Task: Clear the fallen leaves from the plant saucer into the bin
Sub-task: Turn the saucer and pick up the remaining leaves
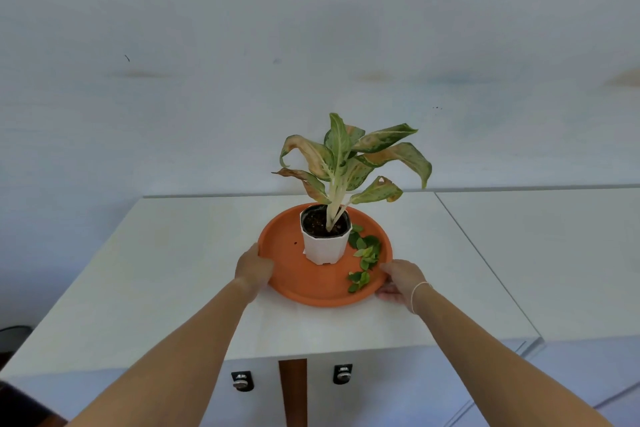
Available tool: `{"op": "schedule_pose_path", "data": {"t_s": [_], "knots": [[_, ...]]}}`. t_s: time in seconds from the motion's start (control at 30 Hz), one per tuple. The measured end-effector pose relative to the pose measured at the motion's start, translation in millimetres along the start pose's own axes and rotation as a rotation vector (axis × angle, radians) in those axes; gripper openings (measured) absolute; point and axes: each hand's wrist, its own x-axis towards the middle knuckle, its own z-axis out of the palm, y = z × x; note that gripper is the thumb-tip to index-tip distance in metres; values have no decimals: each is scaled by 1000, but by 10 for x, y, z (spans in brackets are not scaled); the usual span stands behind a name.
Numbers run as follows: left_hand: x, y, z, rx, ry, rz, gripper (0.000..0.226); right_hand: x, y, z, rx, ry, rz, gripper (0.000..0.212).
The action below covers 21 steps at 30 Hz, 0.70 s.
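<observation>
Both arms outstretched. Left hand [254,265] grips saucer [294,282] rim at 9 o'clock; right hand [401,279] grips rim at 4 o'clock. Leaves [364,258] beside pot [323,248].

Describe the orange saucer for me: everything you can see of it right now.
The saucer is a round, shallow, terracotta-orange dish with a low raised rim, plastic or clay by its look. It lies flat on the white table, near the front edge. A white pot with a plant stands on it, behind its centre. Small green fallen leaves lie scattered in its right part, and a dark speck left of the pot. The left hand grips its left rim; the right hand holds its right front rim.
</observation>
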Motion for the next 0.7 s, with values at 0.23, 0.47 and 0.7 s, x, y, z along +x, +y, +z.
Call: {"op": "schedule_pose_path", "data": {"t_s": [0.23,0.47,0.7], "knots": [[-156,-32,205,-180,31,-33,50,7,60,66,154,60,40,10],[-318,77,495,-435,7,-91,53,-72,187,274,391,59,86,14],[-414,109,654,-513,87,-187,61,-160,273,207,366,-70,99,13]]}}
